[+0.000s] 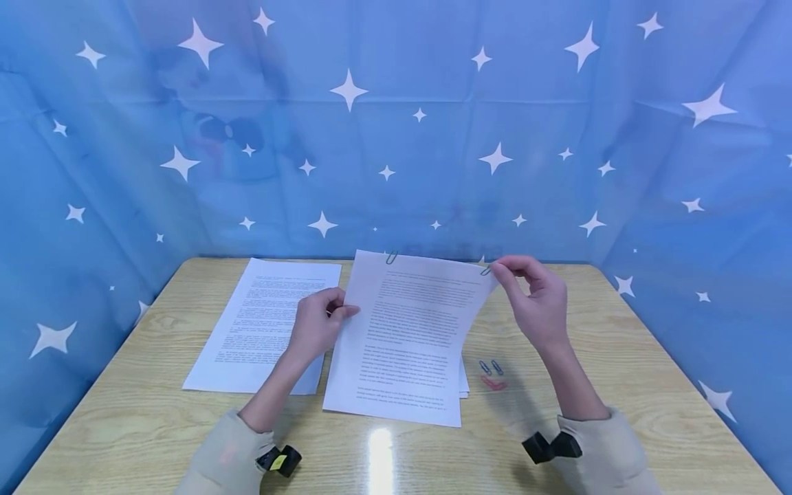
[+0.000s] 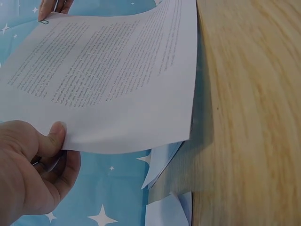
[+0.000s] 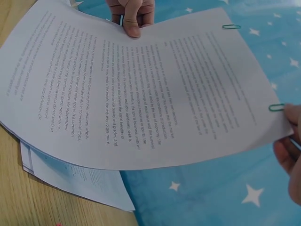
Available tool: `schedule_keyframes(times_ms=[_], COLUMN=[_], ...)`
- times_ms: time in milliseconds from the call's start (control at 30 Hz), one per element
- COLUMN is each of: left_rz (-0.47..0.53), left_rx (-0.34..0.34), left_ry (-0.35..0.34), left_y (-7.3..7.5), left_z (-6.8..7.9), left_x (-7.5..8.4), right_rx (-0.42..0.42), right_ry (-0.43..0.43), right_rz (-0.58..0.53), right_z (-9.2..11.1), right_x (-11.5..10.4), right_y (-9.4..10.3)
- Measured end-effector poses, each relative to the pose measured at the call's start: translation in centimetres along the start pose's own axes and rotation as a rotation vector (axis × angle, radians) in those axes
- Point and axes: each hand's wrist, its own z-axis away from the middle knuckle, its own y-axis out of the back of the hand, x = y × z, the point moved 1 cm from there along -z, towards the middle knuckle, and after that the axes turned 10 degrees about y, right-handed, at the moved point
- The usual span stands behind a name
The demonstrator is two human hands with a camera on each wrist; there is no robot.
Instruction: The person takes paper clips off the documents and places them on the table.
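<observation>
Our left hand (image 1: 318, 323) pinches the printed white paper sheaf (image 1: 405, 337) at its 9 o'clock edge; our right hand (image 1: 535, 299) pinches a green wire paperclip (image 1: 486, 270) at its 1 o'clock corner, raised over the table.

The table (image 1: 619, 357) had a light wood-grain top with a smooth, glossy finish; a bright light reflection showed near the lower centre of the head view. The printed sheets (image 1: 408, 330) at centre frame were thin, matt white paper, flexing where lifted. A second paper stack (image 1: 260, 323), left of centre, lay flat and equally matt. The paper clips (image 3: 276, 108) on the sheet edge were thin wire with a green finish. The backdrop (image 1: 396, 124) across the upper frame was blue star-printed cloth, creased, with a slight sheen. The sleeves (image 1: 612, 447) at the bottom were soft, matt beige fabric.
</observation>
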Motion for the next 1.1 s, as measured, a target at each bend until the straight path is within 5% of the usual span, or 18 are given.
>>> schedule_keyframes(times_ms=[500, 733, 1100], left_rz=[0.016, 0.027, 0.047], left_rx=[0.007, -0.003, -0.006], left_ry=[0.045, 0.072, 0.123], left_y=[0.6, 0.9, 1.3], left_z=[-0.3, -0.4, -0.6], left_x=[-0.2, -0.3, -0.4], right_rx=[0.089, 0.149, 0.001], right_ry=[-0.018, -0.004, -0.101], right_rz=[-0.039, -0.199, -0.115], right_z=[-0.5, -0.6, 1.0], right_x=[-0.5, -0.3, 0.8], right_y=[0.7, 1.6, 2.9])
